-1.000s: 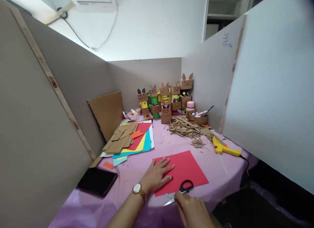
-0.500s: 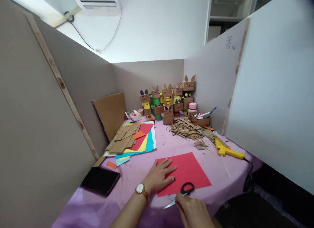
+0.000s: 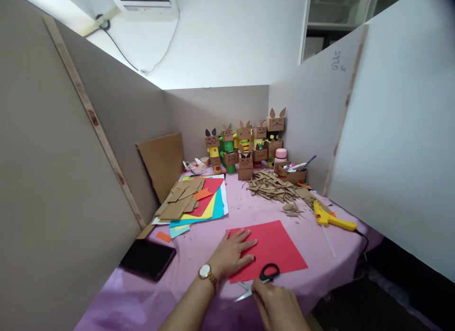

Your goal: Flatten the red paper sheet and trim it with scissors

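Low centre of the frame: left hand lies flat, fingers spread, pinning the red paper sheet to the worktop. Right hand touches the black-handled scissors at the sheet's near edge (finger loops unfilled, no firm grip). Best to seat the fingers before lifting. The sheet looks smooth, uncreased.

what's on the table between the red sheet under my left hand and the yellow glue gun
In the head view, bare pink tablecloth mostly separates the red sheet from the glue gun; a thin white stick lies near the gun.
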Tool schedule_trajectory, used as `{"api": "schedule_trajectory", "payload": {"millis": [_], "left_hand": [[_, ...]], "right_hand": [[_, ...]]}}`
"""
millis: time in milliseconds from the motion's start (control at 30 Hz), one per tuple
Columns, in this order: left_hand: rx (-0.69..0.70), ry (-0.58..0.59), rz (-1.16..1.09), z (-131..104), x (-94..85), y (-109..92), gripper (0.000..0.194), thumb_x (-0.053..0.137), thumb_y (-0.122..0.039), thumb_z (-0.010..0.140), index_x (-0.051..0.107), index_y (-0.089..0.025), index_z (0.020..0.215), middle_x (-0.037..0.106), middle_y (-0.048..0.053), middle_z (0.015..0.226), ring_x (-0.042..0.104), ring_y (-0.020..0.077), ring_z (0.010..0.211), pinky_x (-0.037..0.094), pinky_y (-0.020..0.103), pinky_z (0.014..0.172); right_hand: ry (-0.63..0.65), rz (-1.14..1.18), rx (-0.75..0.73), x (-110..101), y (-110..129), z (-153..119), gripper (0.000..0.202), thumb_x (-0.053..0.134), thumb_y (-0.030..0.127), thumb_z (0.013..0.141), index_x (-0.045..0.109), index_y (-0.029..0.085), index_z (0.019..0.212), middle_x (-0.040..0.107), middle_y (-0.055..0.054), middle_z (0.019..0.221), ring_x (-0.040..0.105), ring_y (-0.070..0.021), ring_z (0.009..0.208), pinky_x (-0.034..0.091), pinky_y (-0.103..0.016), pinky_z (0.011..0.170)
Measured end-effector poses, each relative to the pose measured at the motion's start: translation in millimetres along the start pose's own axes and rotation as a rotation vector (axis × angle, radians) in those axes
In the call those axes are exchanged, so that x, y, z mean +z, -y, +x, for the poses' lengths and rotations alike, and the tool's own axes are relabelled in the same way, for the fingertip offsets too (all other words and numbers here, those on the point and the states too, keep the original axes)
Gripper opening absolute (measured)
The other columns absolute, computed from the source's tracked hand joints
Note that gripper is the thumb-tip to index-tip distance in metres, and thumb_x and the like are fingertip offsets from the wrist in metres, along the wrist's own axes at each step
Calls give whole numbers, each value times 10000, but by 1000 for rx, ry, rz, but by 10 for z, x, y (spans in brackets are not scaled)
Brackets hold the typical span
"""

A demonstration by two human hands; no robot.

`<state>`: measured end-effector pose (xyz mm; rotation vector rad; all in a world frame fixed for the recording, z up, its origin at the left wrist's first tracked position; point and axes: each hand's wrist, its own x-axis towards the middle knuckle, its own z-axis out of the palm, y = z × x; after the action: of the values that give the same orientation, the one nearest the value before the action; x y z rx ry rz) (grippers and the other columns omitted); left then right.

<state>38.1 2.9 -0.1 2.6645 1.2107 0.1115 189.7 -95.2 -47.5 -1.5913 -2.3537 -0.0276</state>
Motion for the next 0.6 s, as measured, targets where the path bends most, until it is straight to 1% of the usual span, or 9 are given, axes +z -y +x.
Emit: {"api": "schedule_trajectory", "payload": {"millis": [67,267,400,500,600], "left_hand": [[-2,-2,-3,-2,3,-1,530,335,-572,869,364,-338,1343,276,64,1492,232,278,1363,156,609,1054],[-7,-3,-13,-1,2,-2,526,343,-577,864,368,-351,1338,281,51,1492,234,280,1362,152,611,1056],[-7,-11,-14,-7,4,0,528,338,-579,865,372,-345,1337,291,61,1487,241,276,1360,155,612,1054],[-3,-17,-14,-9,8,-2,522,340,-575,866,378,-347,1334,297,59,1486,255,277,1355,164,608,1053],[-3,-22,-15,-6,15,-2,517,349,-570,865,377,-353,1333,289,53,1489,243,282,1359,154,612,1054]], "right_hand": [[4,11,-7,-3,16,13,186,512,70,774,572,230,845,715,-2,693,689,-200,573,225,-267,437],[39,10,-14,-2,35,27,184,491,88,803,578,244,845,724,6,702,694,-197,590,218,-268,441],[37,10,-28,-4,57,42,206,511,67,772,588,237,860,723,1,710,693,-206,593,210,-274,443],[32,-7,-28,9,62,46,198,507,75,782,593,239,855,724,-3,696,694,-208,573,200,-276,434],[12,2,-24,21,65,47,187,515,79,780,587,240,844,723,-3,698,695,-202,578,217,-269,436]]}}
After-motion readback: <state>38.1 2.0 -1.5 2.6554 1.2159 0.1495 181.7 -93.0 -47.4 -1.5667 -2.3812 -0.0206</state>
